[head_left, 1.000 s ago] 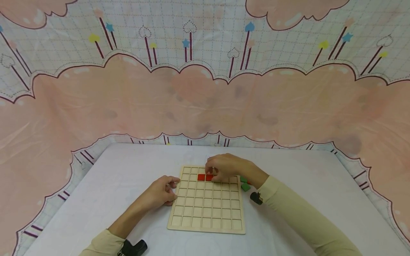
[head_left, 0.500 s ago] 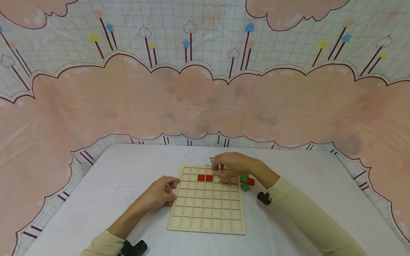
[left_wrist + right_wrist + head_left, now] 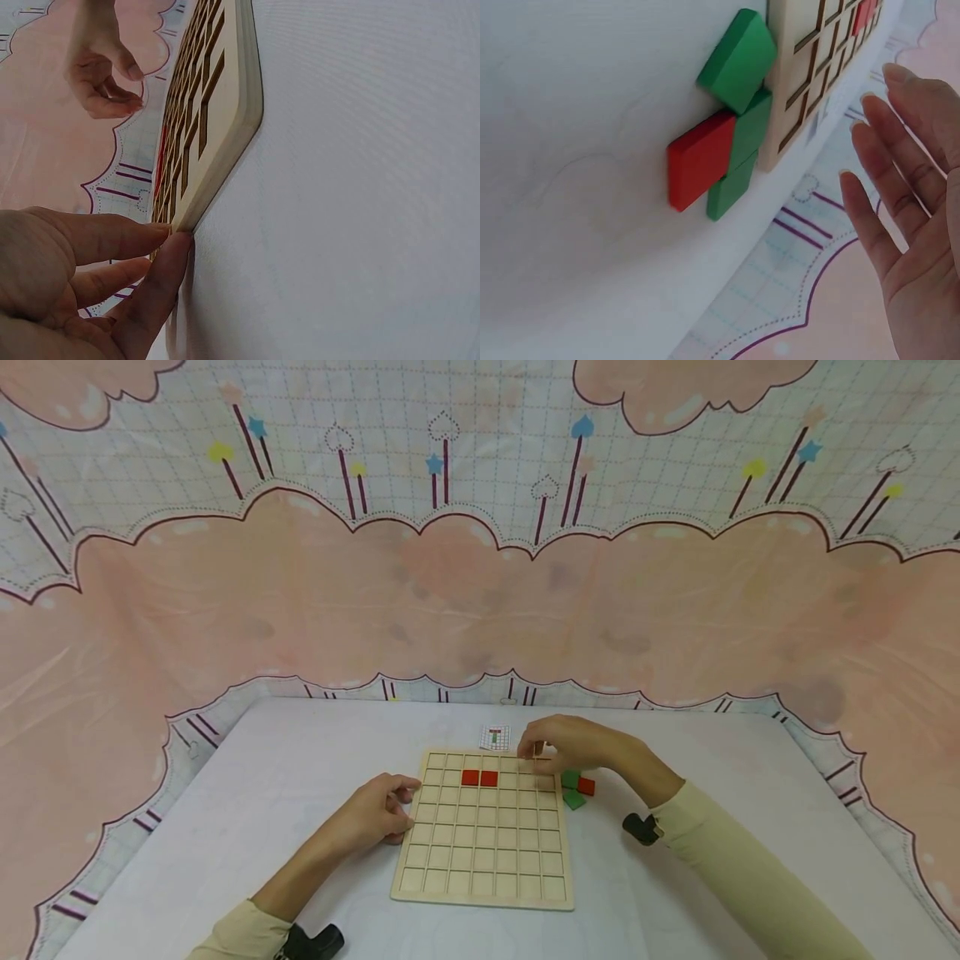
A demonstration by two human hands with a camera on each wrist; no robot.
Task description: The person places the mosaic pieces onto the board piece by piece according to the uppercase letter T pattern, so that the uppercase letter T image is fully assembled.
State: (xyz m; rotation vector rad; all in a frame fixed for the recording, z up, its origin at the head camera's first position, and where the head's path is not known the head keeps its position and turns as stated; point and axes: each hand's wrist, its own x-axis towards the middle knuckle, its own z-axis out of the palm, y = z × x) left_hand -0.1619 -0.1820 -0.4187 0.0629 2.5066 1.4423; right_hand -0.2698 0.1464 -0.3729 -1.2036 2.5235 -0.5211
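Observation:
A wooden grid board [image 3: 480, 860] lies on the white table, with one red tile [image 3: 470, 777] and a second red tile [image 3: 489, 778] side by side in its second row from the back. My left hand [image 3: 371, 810] touches the board's left edge with thumb and fingertips, thumb and index finger spread apart along it. Over the far right corner hovers my right hand [image 3: 573, 743]; in the right wrist view its fingers [image 3: 900, 180] are extended and hold nothing. Beside the board's right edge are several green tiles [image 3: 739, 64] and a red tile [image 3: 701, 161], touching one another.
A small card [image 3: 495, 737] printed with a grid and a coloured figure lies just behind the board. The white table [image 3: 225, 827] reaches back to a pink patterned cloth [image 3: 465, 610]. Black wrist devices [image 3: 315, 941] sit at both cuffs.
My right hand has drawn back to the right from the second red tile, uncovering the card and the loose tiles. The left hand stays at the board's edge.

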